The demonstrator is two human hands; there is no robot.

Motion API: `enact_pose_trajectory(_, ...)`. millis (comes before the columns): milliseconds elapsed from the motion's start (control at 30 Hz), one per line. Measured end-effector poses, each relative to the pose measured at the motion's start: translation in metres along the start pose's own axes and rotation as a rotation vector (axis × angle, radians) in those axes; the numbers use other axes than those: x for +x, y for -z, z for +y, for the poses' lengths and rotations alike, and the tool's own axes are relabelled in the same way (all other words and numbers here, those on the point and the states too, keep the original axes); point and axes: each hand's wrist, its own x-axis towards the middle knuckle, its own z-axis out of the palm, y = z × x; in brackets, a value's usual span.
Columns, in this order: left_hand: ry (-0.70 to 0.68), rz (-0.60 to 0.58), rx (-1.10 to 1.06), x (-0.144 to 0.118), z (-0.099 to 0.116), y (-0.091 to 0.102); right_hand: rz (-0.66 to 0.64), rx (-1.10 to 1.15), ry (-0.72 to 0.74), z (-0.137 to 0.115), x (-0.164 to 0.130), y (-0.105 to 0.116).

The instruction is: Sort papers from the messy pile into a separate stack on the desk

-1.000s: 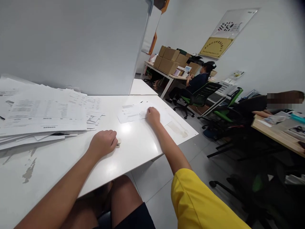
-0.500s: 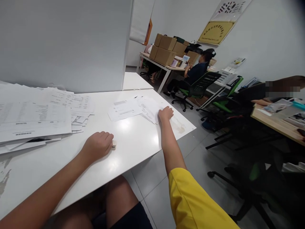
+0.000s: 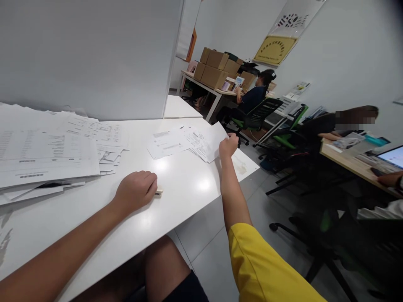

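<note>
My left hand point(image 3: 135, 191) rests on the white table point(image 3: 176, 188), its fingers wrapped round a small cream stapler point(image 3: 159, 193). Only the stapler's end shows past the fingers; the rest is hidden. Farther right, my right hand point(image 3: 229, 146) pinches the edge of a white paper sheet point(image 3: 216, 138). That sheet is raised and bent above a fanned pile of printed papers point(image 3: 199, 142). Left of this pile lies another printed sheet point(image 3: 165, 142), partly overlapped by it.
A thick stack of printed papers point(image 3: 47, 155) covers the table's left side. A grey partition point(image 3: 85, 58) rises behind. Beyond the table's right edge are office chairs point(image 3: 256, 115), seated people and a wooden desk point(image 3: 349, 163). Cardboard boxes point(image 3: 214, 75) stand on a far table.
My right hand has taken hold of a sheet's edge and lifted it off the pile. My left hand still grips the stapler. The camera view has shifted slightly.
</note>
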Motion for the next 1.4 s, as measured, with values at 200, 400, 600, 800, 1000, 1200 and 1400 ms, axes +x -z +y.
enact_pose_trajectory(200,0.023,0.020,-0.062,-0.001,0.000,-0.002,0.027,0.146,-0.042,-0.005,-0.004,-0.001)
enact_pose_trajectory(400,0.029,0.007,-0.032,-0.001,0.000,-0.002,0.338,0.300,0.065,-0.007,-0.004,0.008)
enact_pose_trajectory(600,0.033,-0.008,-0.024,-0.001,-0.001,-0.002,0.395,0.135,0.039,-0.010,-0.008,0.017)
enact_pose_trajectory(800,0.043,0.015,-0.058,-0.001,-0.002,-0.002,0.350,0.044,0.090,-0.016,-0.009,0.015)
enact_pose_trajectory(1000,0.050,-0.002,-0.053,-0.001,-0.001,-0.003,0.338,0.086,-0.256,0.000,0.002,0.009)
enact_pose_trajectory(1200,0.059,0.013,-0.064,-0.002,0.000,-0.005,0.141,0.261,-0.383,0.019,0.014,-0.001)
enact_pose_trajectory(1400,0.060,0.033,-0.066,-0.002,0.000,-0.005,-0.073,0.241,-0.297,0.013,0.015,-0.014)
